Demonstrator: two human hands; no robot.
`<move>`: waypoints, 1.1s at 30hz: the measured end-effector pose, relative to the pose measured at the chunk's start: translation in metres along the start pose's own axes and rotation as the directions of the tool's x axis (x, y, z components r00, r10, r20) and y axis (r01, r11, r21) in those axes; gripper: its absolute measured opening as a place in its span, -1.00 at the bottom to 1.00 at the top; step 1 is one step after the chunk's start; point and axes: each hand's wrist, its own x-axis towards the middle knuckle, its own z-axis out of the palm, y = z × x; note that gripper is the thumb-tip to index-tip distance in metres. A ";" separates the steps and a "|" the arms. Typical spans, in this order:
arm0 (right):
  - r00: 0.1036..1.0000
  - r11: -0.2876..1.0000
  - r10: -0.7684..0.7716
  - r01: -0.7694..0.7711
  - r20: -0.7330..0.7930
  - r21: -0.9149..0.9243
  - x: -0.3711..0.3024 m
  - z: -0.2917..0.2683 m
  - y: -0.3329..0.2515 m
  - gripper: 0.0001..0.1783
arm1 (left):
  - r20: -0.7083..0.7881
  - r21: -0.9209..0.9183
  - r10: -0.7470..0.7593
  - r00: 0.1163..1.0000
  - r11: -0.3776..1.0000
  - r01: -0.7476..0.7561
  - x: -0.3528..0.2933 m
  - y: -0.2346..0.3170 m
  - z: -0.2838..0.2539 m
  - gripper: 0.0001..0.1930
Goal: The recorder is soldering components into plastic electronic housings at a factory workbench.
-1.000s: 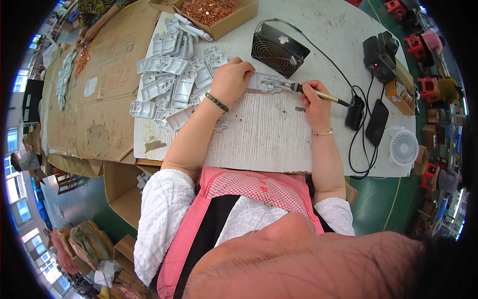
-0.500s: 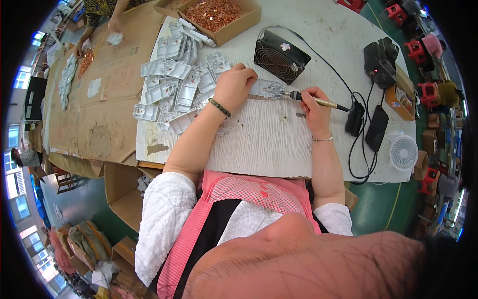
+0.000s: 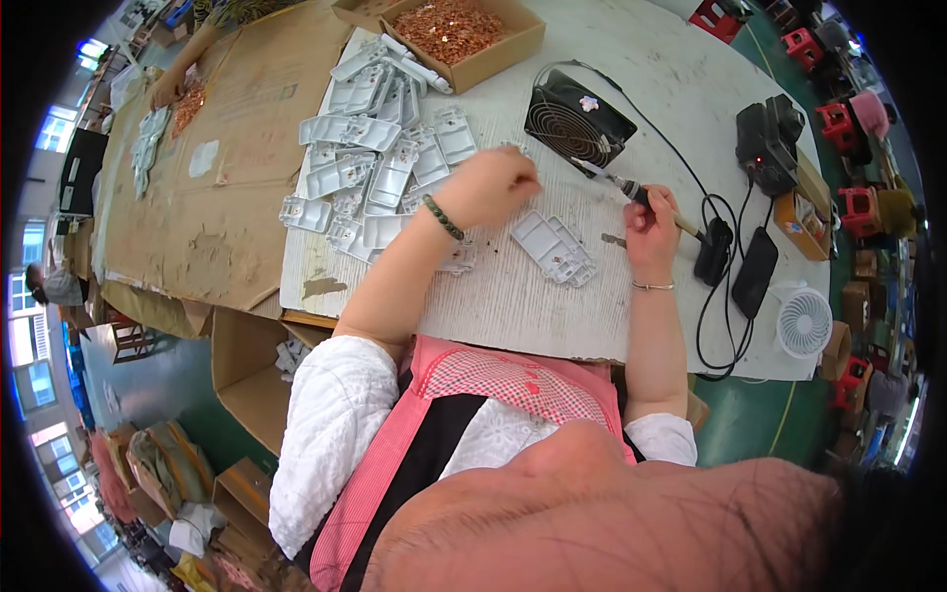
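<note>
Nearest is the person's checked pink apron (image 3: 513,380), against the edge of the pale worktop (image 3: 493,306). Just beyond, a single grey plastic tray (image 3: 552,249) lies slanted on it, between the two hands and touched by neither. The right hand (image 3: 653,222) has its grip closed around the handle of a soldering iron (image 3: 636,191), the tip raised beyond the tray and pointing toward a black fan. The left hand (image 3: 488,187) is blurred, fingers curled; whether its grip holds anything cannot be told. It is nearest the pile of similar trays (image 3: 395,173) on its left.

The step in hand looks like a changeover between trays, with the iron lifted off the work. The next move seems to call for a free left hand to steady a tray, and the hot tip kept off fingers.

Farther back stand the black fan (image 3: 577,118) and a cardboard box (image 3: 498,64) of small coppery pieces (image 3: 444,30). At far left is a co-worker's hand (image 3: 168,91).
</note>
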 end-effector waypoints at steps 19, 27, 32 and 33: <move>0.999 0.871 0.018 0.003 0.038 -0.491 -0.007 0.017 -0.002 -0.85 | -0.047 0.396 0.074 0.996 0.917 -0.049 -0.005 -0.006 0.018 -0.95; 0.999 0.824 -0.003 0.028 0.046 -0.566 -0.008 0.014 0.001 -0.83 | -0.054 0.418 0.125 0.991 0.904 -0.091 -0.003 -0.005 0.019 -0.94; 0.998 0.807 -0.008 0.040 0.057 -0.590 -0.007 0.015 0.000 -0.83 | -0.047 0.422 0.124 0.991 0.902 -0.093 -0.002 -0.003 0.018 -0.93; 0.998 0.796 -0.012 0.045 0.059 -0.603 -0.007 0.015 0.001 -0.83 | -0.041 0.428 0.116 0.992 0.900 -0.088 -0.002 -0.003 0.017 -0.93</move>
